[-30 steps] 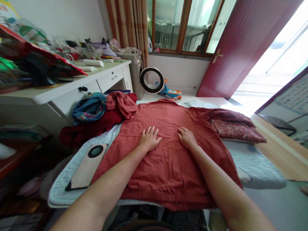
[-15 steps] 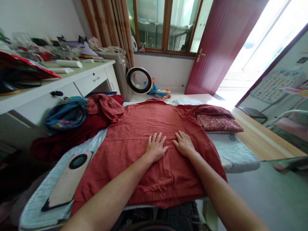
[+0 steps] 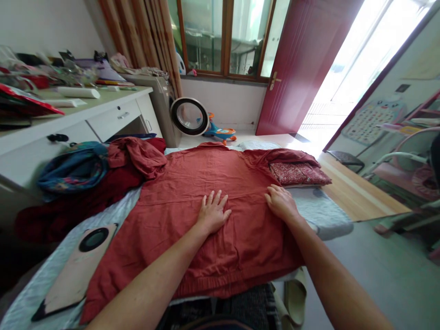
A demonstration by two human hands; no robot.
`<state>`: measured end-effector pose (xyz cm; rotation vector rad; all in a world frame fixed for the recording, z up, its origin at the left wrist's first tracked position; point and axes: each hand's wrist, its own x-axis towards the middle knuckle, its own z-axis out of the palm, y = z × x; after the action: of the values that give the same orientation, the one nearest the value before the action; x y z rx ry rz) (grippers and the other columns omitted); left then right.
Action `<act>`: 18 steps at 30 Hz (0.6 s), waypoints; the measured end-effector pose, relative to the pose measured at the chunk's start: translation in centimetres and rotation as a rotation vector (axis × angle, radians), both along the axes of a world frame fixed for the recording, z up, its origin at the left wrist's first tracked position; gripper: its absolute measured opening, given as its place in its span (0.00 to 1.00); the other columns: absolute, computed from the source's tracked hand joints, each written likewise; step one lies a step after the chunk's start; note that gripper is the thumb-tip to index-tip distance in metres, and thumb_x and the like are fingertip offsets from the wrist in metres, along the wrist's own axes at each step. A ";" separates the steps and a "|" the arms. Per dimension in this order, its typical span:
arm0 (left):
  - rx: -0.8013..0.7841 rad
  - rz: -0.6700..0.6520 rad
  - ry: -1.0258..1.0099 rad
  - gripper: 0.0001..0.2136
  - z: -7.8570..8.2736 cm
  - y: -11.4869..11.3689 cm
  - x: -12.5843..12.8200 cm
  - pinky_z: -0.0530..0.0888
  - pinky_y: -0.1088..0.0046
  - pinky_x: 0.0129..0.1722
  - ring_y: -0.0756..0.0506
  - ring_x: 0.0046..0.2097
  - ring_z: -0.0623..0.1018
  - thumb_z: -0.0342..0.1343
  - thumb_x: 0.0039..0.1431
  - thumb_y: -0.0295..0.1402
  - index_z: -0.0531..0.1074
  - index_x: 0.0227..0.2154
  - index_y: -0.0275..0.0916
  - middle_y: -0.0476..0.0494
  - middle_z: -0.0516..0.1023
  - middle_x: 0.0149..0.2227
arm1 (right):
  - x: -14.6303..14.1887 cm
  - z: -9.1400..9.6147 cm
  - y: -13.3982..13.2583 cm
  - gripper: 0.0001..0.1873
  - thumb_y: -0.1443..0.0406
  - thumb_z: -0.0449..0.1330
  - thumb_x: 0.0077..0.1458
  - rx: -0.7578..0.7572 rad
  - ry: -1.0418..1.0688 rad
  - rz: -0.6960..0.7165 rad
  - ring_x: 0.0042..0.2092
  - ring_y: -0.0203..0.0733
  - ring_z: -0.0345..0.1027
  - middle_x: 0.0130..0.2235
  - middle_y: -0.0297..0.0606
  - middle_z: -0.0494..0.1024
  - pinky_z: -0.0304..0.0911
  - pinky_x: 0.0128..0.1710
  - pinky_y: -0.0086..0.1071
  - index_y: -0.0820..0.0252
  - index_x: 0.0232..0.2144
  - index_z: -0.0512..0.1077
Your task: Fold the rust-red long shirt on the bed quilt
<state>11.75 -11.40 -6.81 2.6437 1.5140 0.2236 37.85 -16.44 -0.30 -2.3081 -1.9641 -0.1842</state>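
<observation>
Okay: left hand (image 3: 212,214) spread on shirt (image 3: 192,185); right hand (image 3: 282,202) touching it, fingers bent, grip unclear; washer (image 3: 163,98) contents hidden.

Left hand (image 3: 212,214) and right hand (image 3: 282,203) are bare, as are left forearm (image 3: 161,270) and right forearm (image 3: 330,270). Dark clothing (image 3: 257,303) at the near edge shows a textured, grey-flecked weave; its cut is unclear.

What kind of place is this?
Looks like a room in a home: a front-loading washing machine with its round door open, a cluttered desk with drawers, and a blue-and-orange toy, perhaps a child's ride-on.
</observation>
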 end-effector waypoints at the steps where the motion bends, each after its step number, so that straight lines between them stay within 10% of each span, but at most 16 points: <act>1: 0.005 0.000 0.001 0.30 0.0 0.0 0.0 0.48 0.48 0.65 0.35 0.70 0.49 0.41 0.64 0.53 0.55 0.66 0.47 0.43 0.50 0.70 | 0.5 0.3 -0.3 0.19 0.61 0.48 0.63 0.042 0.017 -0.029 0.56 0.48 0.64 0.56 0.48 0.72 0.54 0.56 0.38 0.62 0.50 0.71; 7: 0.025 0.004 0.004 0.29 0.2 -0.2 0.0 0.48 0.50 0.66 0.36 0.70 0.50 0.42 0.64 0.52 0.57 0.65 0.47 0.43 0.52 0.70 | 3.1 1.1 0.4 0.16 0.62 0.52 0.58 0.183 0.148 -0.066 0.49 0.49 0.68 0.47 0.46 0.77 0.59 0.52 0.38 0.60 0.44 0.74; 18: 0.050 0.001 -0.014 0.29 -0.2 -0.1 -0.1 0.49 0.51 0.66 0.37 0.69 0.51 0.43 0.64 0.51 0.56 0.65 0.48 0.45 0.52 0.69 | 10.4 4.3 9.9 0.29 0.70 0.56 0.44 0.473 0.614 -0.296 0.50 0.54 0.66 0.45 0.51 0.75 0.58 0.54 0.48 0.65 0.52 0.67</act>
<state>11.64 -11.48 -6.97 2.6732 1.5259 0.2830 48.26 -6.58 4.04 -2.0017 -1.1407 0.0383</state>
